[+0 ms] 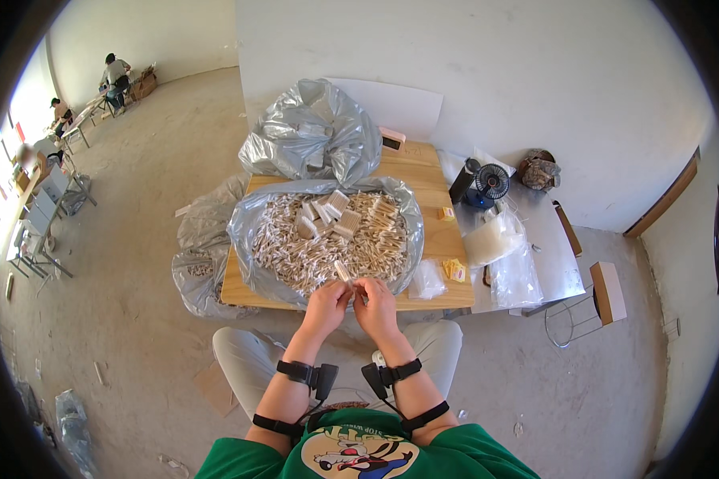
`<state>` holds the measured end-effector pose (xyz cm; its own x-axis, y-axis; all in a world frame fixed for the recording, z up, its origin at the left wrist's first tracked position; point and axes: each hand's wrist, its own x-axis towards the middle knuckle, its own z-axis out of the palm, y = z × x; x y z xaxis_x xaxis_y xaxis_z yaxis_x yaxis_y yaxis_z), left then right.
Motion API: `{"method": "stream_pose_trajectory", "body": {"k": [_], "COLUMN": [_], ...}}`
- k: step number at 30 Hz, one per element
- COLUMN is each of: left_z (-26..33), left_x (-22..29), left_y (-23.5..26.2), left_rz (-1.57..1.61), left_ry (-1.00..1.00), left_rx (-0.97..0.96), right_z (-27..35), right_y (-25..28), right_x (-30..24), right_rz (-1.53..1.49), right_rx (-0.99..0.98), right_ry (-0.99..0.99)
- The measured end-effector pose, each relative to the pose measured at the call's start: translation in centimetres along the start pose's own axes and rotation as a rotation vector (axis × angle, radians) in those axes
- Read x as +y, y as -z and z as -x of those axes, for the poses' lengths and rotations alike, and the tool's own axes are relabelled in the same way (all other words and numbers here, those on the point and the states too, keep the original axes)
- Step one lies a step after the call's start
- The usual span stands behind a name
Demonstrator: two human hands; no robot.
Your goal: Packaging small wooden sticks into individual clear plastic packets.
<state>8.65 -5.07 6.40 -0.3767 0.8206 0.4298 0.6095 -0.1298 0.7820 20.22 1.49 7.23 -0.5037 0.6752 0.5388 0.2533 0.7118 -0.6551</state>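
Observation:
My left hand [326, 306] and my right hand [375, 305] meet at the near edge of a spread grey plastic bag [246, 214]. Their fingers are closed together around the lower end of a small pack of cotton swabs [343, 270], which points up and away from me. Whether a clear sleeve wraps the pack is too small to tell. Loose cotton swabs [295, 254] fill the grey bag in a wide heap. On top of that heap lie several pale bundled packs [347, 223].
A bulging grey bag [307, 132] stands at the back of the wooden table [429, 172]. Clear plastic sleeves [428, 279] and yellow cards [455, 271] lie to the right. A small fan [491, 182] sits on the side table. Other people work far left.

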Motion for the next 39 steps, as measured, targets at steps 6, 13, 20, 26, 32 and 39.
{"method": "stream_pose_trajectory", "body": {"k": [6, 13, 20, 26, 32, 39], "left_z": [0.1, 0.0, 0.0, -0.9, -1.8, -3.8], "left_x": [-0.1, 0.3, -1.1, -0.5, -3.3, -4.4], "left_y": [-0.3, 0.0, 0.0, -0.1, -0.7, -0.5], "left_rz": [-0.007, 0.01, -0.064, 0.017, 0.768, 0.154], "left_ry": [0.032, 0.102, 0.005, 0.014, 0.679, 0.339], "left_rx": [-0.05, -0.015, -0.075, 0.23, 0.118, 0.202], "right_z": [0.0, -0.3, 0.2, -0.2, -0.2, -3.1], "right_y": [-0.1, 0.2, 0.0, -0.4, -2.1, -2.6], "right_x": [0.1, 1.1, 1.4, 2.8, 6.1, 6.7], "right_rz": [0.098, 0.14, -0.039, -0.209, -0.873, -0.307], "right_rx": [0.071, 0.09, -0.03, 0.057, 0.08, 0.119], "right_ry": [0.08, -0.011, -0.08, -0.339, -0.738, -0.308]}}
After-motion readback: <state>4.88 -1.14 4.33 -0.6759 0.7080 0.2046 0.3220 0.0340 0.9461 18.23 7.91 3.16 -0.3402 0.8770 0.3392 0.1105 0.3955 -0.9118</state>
